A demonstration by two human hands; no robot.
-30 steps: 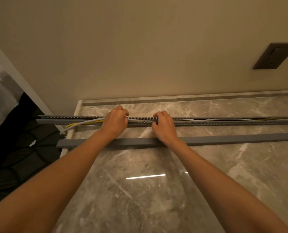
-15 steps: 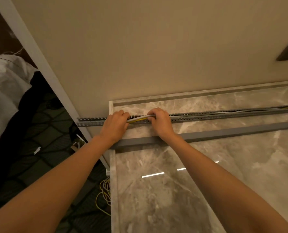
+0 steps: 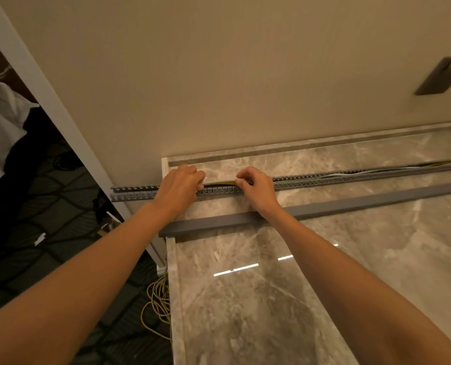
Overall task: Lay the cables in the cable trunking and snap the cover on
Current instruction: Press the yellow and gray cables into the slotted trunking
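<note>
A grey slotted cable trunking (image 3: 298,181) is lying lengthwise across the far part of a marble-topped desk (image 3: 245,312), running close to the beige wall (image 3: 219,75), and its left end is sticking out past the desk's left edge. The cables (image 3: 220,183) — yellow and white strands — are sitting in the open channel, showing between the two hands and again farther right, where they are running along inside the trunking toward the frame's edge.

The left hand (image 3: 178,187) is resting over the trunking just inside the desk's edge, its fingers (image 3: 199,184) curled down onto the channel and the cables; whether they are actually pinching a strand cannot be told. The right hand (image 3: 256,188) is sitting a little to the right, its fingers (image 3: 241,181) bent and pinching at the cables at the top of the channel.

The grey cover (image 3: 324,208) is lying flat on the desk, parallel to the trunking and nearer the person — not yet on it — with the right wrist crossing above it.

Below the desk's left edge, a loose tangle of yellow and grey wire (image 3: 157,304) is lying on the dark patterned floor (image 3: 48,219). A dark wall plate (image 3: 441,75) is sitting high on the wall at right.
</note>
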